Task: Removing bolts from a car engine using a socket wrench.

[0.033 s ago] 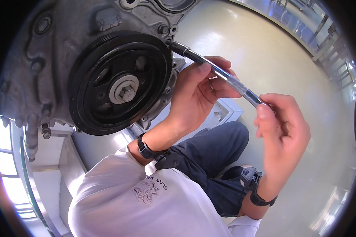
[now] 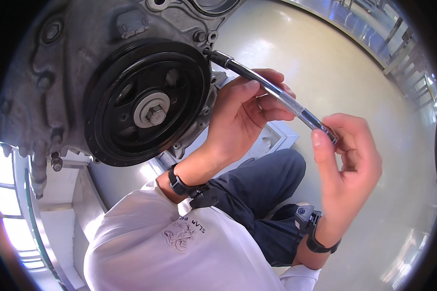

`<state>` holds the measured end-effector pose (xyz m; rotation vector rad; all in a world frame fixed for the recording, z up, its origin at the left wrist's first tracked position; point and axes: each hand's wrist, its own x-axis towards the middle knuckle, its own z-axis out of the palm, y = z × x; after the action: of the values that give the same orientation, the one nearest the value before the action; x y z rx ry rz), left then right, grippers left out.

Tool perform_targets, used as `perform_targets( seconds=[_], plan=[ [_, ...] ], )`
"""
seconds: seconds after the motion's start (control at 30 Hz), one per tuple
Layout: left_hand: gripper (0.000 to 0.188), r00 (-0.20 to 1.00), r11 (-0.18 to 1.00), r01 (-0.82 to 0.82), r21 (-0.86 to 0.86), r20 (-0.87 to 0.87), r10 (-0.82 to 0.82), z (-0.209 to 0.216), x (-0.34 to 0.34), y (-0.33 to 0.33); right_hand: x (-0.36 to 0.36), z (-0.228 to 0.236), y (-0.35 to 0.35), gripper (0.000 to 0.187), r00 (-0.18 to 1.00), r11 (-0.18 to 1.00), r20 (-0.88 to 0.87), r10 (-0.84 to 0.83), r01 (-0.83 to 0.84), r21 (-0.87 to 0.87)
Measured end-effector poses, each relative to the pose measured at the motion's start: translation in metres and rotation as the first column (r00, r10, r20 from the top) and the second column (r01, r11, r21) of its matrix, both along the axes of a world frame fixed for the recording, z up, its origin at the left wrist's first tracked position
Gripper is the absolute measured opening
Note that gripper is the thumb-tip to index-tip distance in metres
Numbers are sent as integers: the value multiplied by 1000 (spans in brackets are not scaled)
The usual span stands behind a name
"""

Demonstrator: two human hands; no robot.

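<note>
A chrome socket extension bar [image 2: 289, 101] with a knurled band slants from the engine down to the right. At its upper end, a dark socket [image 2: 219, 58] meets the engine's edge beside the black crankshaft pulley [image 2: 192, 104]; the fastener inside is hidden. My left hand [image 2: 240, 114] supports the bar's middle, its thumb on the near side and fingers curled behind. The bar's lower end sits between the thumb and bent fingers of my right hand [image 2: 349, 160]. A large hex bolt [image 2: 155, 115] with a washer is at the pulley's centre.
The grey engine casing [image 2: 65, 106] fills the upper left, with bolts along it. Beneath my left hand is a pale stand or box [image 2: 280, 136]. My bent knee [image 2: 289, 167] is below, over a shiny pale floor [image 2: 393, 203].
The fingers of my right hand have shifted slightly and parted a little, so more of the bar's lower end shows. My left hand has hardly moved.
</note>
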<state>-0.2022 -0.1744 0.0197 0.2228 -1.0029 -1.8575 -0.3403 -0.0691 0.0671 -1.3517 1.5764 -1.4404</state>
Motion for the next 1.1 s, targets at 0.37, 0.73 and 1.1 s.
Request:
perform_targets(
  seconds=[0.37,0.73,1.1],
  plan=[
    [40,976,991,-55,123,-202,79,2,-5,-17,2,-16,-18,16,951,897,-230,-208,92,-433],
    [28,909,928,-367,60,-190,372,-11,-21,-31,-22,7,10,8,842,831,-154,-518,452,-323],
    [35,25,915,-158,371,928,-372,-323,74,-26,-22,3,0,8,947,817,129,-295,320,-479]
  ],
)
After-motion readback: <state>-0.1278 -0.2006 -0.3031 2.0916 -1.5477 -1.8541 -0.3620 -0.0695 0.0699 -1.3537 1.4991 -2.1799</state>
